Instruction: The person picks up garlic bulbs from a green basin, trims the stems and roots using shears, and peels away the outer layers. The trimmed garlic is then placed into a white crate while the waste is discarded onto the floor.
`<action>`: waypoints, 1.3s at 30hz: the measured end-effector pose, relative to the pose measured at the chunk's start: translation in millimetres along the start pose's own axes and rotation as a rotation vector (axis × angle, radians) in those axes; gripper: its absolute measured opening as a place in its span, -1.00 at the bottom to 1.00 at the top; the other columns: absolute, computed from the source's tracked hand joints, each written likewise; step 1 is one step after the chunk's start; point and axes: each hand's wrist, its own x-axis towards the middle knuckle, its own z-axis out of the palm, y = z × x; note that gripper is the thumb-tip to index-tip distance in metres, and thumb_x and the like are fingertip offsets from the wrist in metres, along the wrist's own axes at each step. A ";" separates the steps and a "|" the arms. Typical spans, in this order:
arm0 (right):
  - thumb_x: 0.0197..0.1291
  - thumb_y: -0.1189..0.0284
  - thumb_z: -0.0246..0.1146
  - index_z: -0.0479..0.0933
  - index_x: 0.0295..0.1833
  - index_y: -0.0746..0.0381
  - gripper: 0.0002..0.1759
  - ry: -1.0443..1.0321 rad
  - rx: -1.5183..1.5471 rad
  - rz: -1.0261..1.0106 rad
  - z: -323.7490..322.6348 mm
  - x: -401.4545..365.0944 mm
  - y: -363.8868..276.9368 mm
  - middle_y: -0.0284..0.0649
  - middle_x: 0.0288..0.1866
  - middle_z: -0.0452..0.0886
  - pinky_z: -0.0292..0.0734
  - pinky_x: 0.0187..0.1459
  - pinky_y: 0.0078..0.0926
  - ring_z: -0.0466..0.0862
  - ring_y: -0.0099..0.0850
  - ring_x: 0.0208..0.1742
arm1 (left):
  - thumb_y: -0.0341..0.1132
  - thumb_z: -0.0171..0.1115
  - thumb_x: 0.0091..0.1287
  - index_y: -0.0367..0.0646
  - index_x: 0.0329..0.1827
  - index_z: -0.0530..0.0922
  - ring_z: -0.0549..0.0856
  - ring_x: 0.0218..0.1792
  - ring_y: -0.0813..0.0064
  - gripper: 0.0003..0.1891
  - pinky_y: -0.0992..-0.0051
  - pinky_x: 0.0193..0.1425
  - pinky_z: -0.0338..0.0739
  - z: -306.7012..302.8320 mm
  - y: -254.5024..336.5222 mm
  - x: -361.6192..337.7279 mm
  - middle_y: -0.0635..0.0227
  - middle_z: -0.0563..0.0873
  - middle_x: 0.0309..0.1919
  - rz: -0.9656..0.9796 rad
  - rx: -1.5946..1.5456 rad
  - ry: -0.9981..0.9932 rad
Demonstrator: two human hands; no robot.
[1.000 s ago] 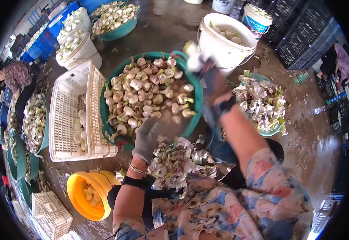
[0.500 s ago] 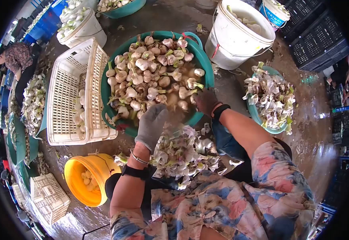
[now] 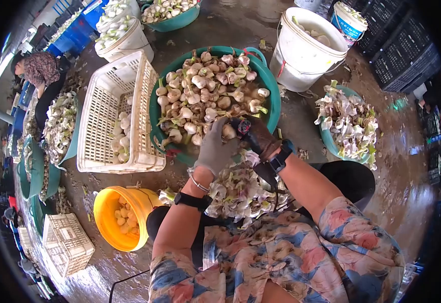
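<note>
My left hand [image 3: 216,147], in a grey glove, is closed at the near side of a green tub [image 3: 272,108] full of garlic. A garlic bulb [image 3: 229,132] shows at its fingers, between my two hands. Close beside it my right hand [image 3: 260,139], in a dark wet glove, is closed with its fingers curled. A small dark reddish thing [image 3: 243,126] shows at those fingers; I cannot tell what it is. Many garlic bulbs [image 3: 199,82] with cut stems lie in murky water in the tub. Beneath my hands is a heap of garlic peelings [image 3: 240,189].
Left of the tub stands a white plastic crate [image 3: 96,121] with bulbs inside; below it, a tipped yellow bucket [image 3: 104,217] holds pale pieces. A white bucket [image 3: 301,65] stands back right, near a basin of peelings [image 3: 347,121]. A person [image 3: 41,70] works at far left.
My hands have come together over the tub's near side; the right moved left and inward from the tub's right edge. A bulb now shows between them. The whole view has shifted slightly.
</note>
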 end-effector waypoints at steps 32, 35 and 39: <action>0.18 0.49 0.12 0.55 -0.18 0.31 -0.84 0.026 0.188 0.155 6.0 -32.0 -16.7 -0.31 -0.34 0.58 0.53 -0.40 -0.57 0.56 -0.55 -0.40 | -0.19 0.22 0.24 -0.22 0.16 0.39 0.62 -0.19 0.48 -0.53 0.51 -0.24 0.49 -24.1 8.9 -23.2 0.32 0.62 -0.16 -0.376 -0.936 -0.165; 0.16 0.53 0.11 0.54 -0.18 0.32 -0.84 -0.045 0.132 0.076 2.6 -35.7 -23.0 -0.34 -0.36 0.57 0.53 -0.39 -0.60 0.56 -0.55 -0.39 | -0.10 0.13 0.32 -0.20 0.18 0.38 0.62 -0.18 0.49 -0.53 0.58 -0.30 0.46 -14.3 -20.2 -19.8 0.34 0.62 -0.16 -0.198 -0.848 -0.203; 0.16 0.53 0.11 0.53 -0.17 0.33 -0.84 -0.027 0.243 0.027 11.4 -40.1 -24.3 -0.33 -0.35 0.58 0.55 -0.37 -0.60 0.58 -0.54 -0.36 | 0.03 0.02 0.36 -0.24 0.12 0.41 0.65 -0.28 0.53 -0.50 0.63 -0.43 0.45 -24.1 28.5 -29.1 0.35 0.63 -0.21 -0.316 -0.933 -0.122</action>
